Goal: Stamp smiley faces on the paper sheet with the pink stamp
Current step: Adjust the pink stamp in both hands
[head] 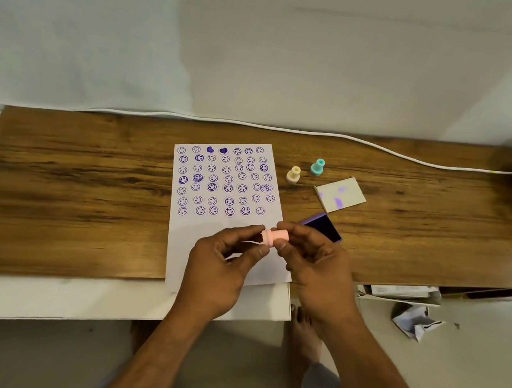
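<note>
You've got the pink stamp [275,237] sideways w/ both hands' fingers [262,250] pinched on it, above the paper sheet's [222,231] blank lower part, prob. checking its face before re-inking.

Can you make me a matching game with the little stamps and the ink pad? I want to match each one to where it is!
Things:
1. pink stamp
2. teal stamp
3. cream stamp
4. ink pad

Places:
A. standing farthest back on the table
B. held sideways between both hands
C. open, just behind the right hand
D. standing nearest the paper's right edge

Pairs: 1-B, 2-A, 3-D, 4-C
</note>
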`<action>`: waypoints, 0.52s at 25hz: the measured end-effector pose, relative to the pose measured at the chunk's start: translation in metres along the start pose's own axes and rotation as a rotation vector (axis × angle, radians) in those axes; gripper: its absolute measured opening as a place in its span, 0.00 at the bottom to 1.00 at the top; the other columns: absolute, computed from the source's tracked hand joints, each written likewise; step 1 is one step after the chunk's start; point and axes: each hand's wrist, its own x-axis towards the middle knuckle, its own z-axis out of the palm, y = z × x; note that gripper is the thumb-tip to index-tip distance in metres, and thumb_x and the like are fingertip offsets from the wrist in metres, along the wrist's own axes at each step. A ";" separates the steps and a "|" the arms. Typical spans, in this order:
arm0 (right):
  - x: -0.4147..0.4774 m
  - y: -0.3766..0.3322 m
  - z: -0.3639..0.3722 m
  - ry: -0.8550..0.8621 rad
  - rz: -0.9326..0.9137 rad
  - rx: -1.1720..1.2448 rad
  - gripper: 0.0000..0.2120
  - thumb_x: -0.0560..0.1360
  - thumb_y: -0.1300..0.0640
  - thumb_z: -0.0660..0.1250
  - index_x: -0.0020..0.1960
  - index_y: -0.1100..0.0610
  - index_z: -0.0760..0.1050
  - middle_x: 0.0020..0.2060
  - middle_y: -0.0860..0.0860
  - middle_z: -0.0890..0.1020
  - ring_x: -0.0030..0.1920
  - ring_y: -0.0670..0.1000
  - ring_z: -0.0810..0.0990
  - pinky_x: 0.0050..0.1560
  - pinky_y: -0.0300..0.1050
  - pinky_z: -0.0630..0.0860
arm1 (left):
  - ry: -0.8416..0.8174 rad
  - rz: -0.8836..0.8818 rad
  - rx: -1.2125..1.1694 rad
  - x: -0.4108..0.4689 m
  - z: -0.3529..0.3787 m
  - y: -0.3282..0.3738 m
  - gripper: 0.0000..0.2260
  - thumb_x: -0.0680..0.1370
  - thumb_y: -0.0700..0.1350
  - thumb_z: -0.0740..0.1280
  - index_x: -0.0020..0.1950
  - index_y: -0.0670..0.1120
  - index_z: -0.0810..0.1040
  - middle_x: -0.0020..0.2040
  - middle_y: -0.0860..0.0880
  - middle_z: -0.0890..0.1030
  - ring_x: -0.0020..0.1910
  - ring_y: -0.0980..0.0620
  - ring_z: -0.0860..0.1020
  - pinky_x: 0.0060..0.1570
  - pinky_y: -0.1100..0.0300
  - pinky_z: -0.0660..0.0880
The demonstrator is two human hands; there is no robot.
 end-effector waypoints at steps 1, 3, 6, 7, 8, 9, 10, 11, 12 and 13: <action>0.002 0.000 0.001 -0.025 0.003 0.000 0.12 0.76 0.61 0.75 0.54 0.45 0.85 0.49 0.39 0.88 0.53 0.41 0.85 0.50 0.33 0.81 | 0.007 -0.007 0.003 0.001 -0.001 -0.001 0.14 0.74 0.45 0.76 0.60 0.55 0.86 0.55 0.56 0.88 0.53 0.57 0.85 0.61 0.56 0.81; 0.004 0.001 0.003 -0.062 0.002 -0.010 0.14 0.76 0.61 0.74 0.53 0.43 0.84 0.48 0.37 0.88 0.52 0.40 0.85 0.49 0.32 0.81 | 0.012 -0.014 -0.020 0.004 -0.003 -0.004 0.14 0.74 0.45 0.77 0.60 0.53 0.86 0.55 0.54 0.88 0.54 0.55 0.86 0.62 0.52 0.81; 0.008 0.003 0.005 -0.085 -0.029 0.011 0.14 0.77 0.62 0.74 0.54 0.43 0.84 0.49 0.38 0.88 0.53 0.41 0.85 0.50 0.32 0.80 | -0.002 -0.011 -0.098 0.006 -0.002 -0.006 0.12 0.76 0.43 0.75 0.57 0.55 0.86 0.52 0.55 0.89 0.52 0.52 0.87 0.59 0.52 0.82; 0.010 0.002 0.003 -0.099 -0.039 0.021 0.14 0.77 0.62 0.74 0.55 0.44 0.84 0.50 0.39 0.88 0.53 0.42 0.85 0.51 0.33 0.80 | -0.008 -0.022 -0.150 0.007 -0.001 -0.005 0.11 0.76 0.42 0.75 0.54 0.57 0.86 0.51 0.54 0.89 0.51 0.52 0.87 0.56 0.53 0.83; 0.011 0.002 0.002 -0.121 -0.047 0.030 0.14 0.77 0.62 0.73 0.56 0.45 0.84 0.51 0.40 0.88 0.54 0.42 0.85 0.52 0.33 0.80 | -0.012 -0.049 -0.218 0.008 0.000 -0.005 0.10 0.76 0.42 0.74 0.52 0.57 0.87 0.50 0.53 0.89 0.50 0.50 0.88 0.53 0.55 0.84; 0.012 0.001 0.000 -0.146 -0.057 0.038 0.14 0.77 0.63 0.73 0.57 0.46 0.84 0.52 0.40 0.88 0.55 0.42 0.85 0.53 0.34 0.80 | -0.013 -0.087 -0.293 0.009 0.001 -0.004 0.09 0.76 0.41 0.74 0.49 0.55 0.88 0.49 0.50 0.90 0.49 0.48 0.88 0.51 0.57 0.84; 0.012 0.000 -0.001 -0.163 -0.070 0.039 0.14 0.77 0.63 0.73 0.58 0.48 0.84 0.53 0.41 0.88 0.56 0.43 0.85 0.53 0.35 0.80 | -0.014 -0.128 -0.362 0.010 0.001 -0.003 0.08 0.76 0.40 0.74 0.48 0.53 0.89 0.47 0.47 0.90 0.48 0.46 0.88 0.49 0.57 0.84; 0.013 -0.002 -0.003 -0.168 -0.082 0.045 0.14 0.77 0.63 0.73 0.58 0.49 0.84 0.53 0.41 0.88 0.56 0.43 0.85 0.52 0.34 0.80 | -0.014 -0.164 -0.412 0.010 0.001 -0.003 0.07 0.76 0.41 0.74 0.48 0.51 0.90 0.47 0.44 0.89 0.48 0.44 0.88 0.48 0.57 0.84; 0.014 -0.002 -0.005 -0.157 -0.091 0.052 0.13 0.77 0.63 0.73 0.59 0.50 0.84 0.52 0.41 0.88 0.56 0.43 0.85 0.51 0.34 0.80 | -0.013 -0.192 -0.440 0.011 0.001 -0.003 0.05 0.77 0.41 0.74 0.48 0.48 0.90 0.47 0.42 0.89 0.48 0.43 0.88 0.49 0.55 0.85; 0.016 -0.003 -0.009 -0.125 -0.091 0.050 0.13 0.77 0.63 0.73 0.59 0.52 0.84 0.52 0.40 0.88 0.55 0.41 0.85 0.49 0.33 0.80 | -0.003 -0.211 -0.449 0.012 0.001 -0.004 0.05 0.77 0.41 0.74 0.49 0.46 0.90 0.47 0.42 0.89 0.48 0.42 0.88 0.50 0.54 0.85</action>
